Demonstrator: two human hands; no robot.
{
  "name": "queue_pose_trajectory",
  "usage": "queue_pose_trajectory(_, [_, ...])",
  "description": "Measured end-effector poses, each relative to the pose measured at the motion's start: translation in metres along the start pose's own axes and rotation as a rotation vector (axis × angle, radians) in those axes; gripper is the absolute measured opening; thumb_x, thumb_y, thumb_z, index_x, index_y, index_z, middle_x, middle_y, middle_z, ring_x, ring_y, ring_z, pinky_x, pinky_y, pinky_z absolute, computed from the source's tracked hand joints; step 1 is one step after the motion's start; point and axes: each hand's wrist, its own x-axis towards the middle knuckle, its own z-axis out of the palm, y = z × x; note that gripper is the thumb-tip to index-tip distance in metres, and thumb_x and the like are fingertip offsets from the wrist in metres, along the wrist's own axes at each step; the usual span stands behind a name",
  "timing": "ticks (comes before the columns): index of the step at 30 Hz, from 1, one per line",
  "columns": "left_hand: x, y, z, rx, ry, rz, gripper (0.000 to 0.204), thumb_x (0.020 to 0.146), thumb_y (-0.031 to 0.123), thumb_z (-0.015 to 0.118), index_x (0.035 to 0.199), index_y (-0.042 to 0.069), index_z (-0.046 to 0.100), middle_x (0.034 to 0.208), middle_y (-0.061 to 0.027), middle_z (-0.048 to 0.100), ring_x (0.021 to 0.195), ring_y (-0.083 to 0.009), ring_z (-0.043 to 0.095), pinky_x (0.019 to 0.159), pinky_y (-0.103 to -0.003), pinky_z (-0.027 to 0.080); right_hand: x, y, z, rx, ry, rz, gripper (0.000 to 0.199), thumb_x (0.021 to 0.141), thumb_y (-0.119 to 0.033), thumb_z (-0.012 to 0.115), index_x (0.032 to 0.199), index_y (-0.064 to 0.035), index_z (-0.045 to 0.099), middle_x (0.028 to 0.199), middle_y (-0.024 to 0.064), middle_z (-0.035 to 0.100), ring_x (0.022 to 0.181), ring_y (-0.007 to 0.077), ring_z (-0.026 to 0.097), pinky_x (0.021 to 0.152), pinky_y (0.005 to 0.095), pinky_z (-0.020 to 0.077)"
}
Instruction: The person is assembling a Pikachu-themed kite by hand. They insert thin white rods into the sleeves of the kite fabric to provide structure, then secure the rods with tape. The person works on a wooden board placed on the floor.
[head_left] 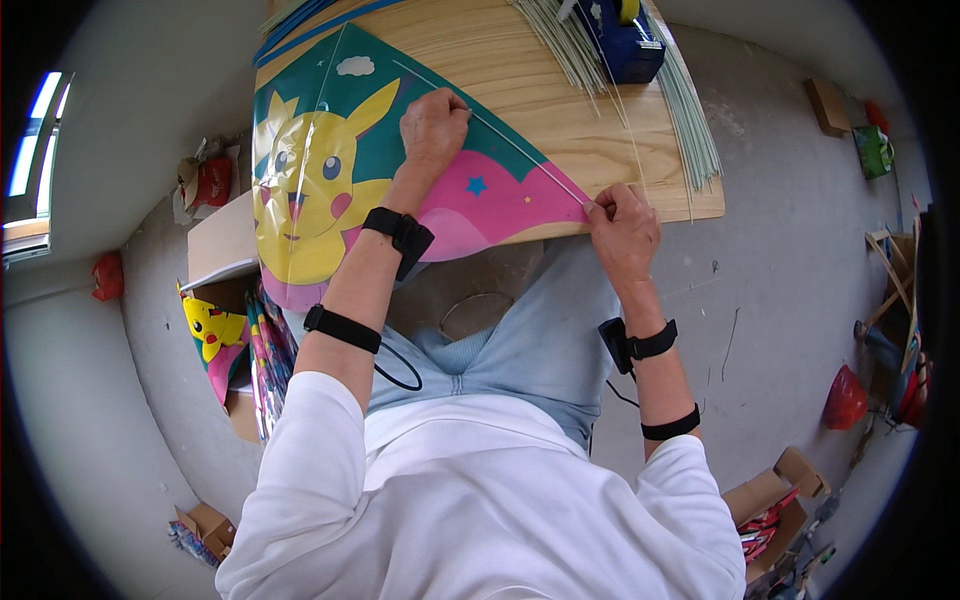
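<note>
A kite sheet [450,205] with a yellow cartoon figure on green and pink lies on the wooden table, its pink tip pointing right. Along its upper right edge runs a thin white rod [535,157]. My left hand [433,130] rests over the rod partway along, its fingers curled in and pressed on it. At the pink tip, my right hand [624,225] pinches the rod's end together with the kite corner. The fingertips partly hide what lies beneath them.
On the table [500,75] stands a blue tape dispenser [625,40], with bundles of pale thin rods [690,125] beside it. Blue strips [290,30] lie at the far left. Below left, an open cardboard box [225,240] holds rolled kites [268,350].
</note>
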Motion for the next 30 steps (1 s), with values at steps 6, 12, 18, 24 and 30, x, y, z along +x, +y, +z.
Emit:
queue_pose_trajectory(6, [-0.004, 0.008, 0.003, 0.054, -0.015, -0.010, 0.008, 0.080, 0.020, 0.069, 0.081, 0.013, 0.072, 0.087, -0.0086, 0.073, 0.088, -0.0311, 0.068, 0.079, -0.043, 0.049, 0.000, 0.000, 0.000, 0.003, 0.009, -0.017, 0.014, 0.074, -0.015, 0.078, 0.073, -0.0114, 0.064, 0.079, 0.0040, 0.065, 0.077, 0.0276, 0.062, 0.074, 0.0394, 0.0434])
queue_pose_trajectory(12, [-0.007, 0.010, 0.004, 0.102, 0.021, 0.045, 0.012, 0.080, 0.020, 0.072, 0.085, 0.009, 0.074, 0.082, -0.0100, 0.073, 0.080, -0.0284, 0.070, 0.074, -0.039, 0.054, -0.001, 0.001, 0.000, 0.020, 0.017, -0.019, 0.014, 0.073, -0.014, 0.078, 0.073, -0.0111, 0.064, 0.078, 0.0043, 0.064, 0.076, 0.0280, 0.062, 0.074, 0.0396, 0.0435])
queue_pose_trajectory(18, [-0.009, 0.011, 0.004, 0.099, 0.029, 0.064, 0.012, 0.080, 0.020, 0.072, 0.085, 0.009, 0.074, 0.081, -0.0097, 0.073, 0.079, -0.0278, 0.070, 0.074, -0.039, 0.054, -0.001, 0.001, 0.000, 0.023, 0.031, -0.041, 0.014, 0.073, -0.013, 0.078, 0.072, -0.0108, 0.064, 0.078, 0.0045, 0.064, 0.076, 0.0281, 0.062, 0.073, 0.0395, 0.0433])
queue_pose_trajectory(24, [-0.009, 0.010, 0.006, 0.105, 0.034, 0.079, 0.011, 0.080, 0.020, 0.072, 0.084, 0.009, 0.073, 0.081, -0.0095, 0.073, 0.079, -0.0280, 0.070, 0.073, -0.039, 0.054, -0.001, 0.001, 0.000, 0.010, 0.024, -0.032, 0.015, 0.073, -0.013, 0.078, 0.073, -0.0108, 0.064, 0.078, 0.0044, 0.065, 0.076, 0.0279, 0.062, 0.074, 0.0397, 0.0432])
queue_pose_trajectory(30, [-0.011, 0.011, 0.005, 0.090, 0.047, 0.097, 0.011, 0.079, 0.019, 0.072, 0.083, 0.009, 0.073, 0.081, -0.0098, 0.072, 0.078, -0.0282, 0.070, 0.073, -0.039, 0.053, -0.001, 0.003, 0.000, 0.019, 0.018, -0.028, 0.015, 0.073, -0.013, 0.079, 0.073, -0.0107, 0.064, 0.078, 0.0041, 0.065, 0.076, 0.0273, 0.062, 0.074, 0.0396, 0.0433])
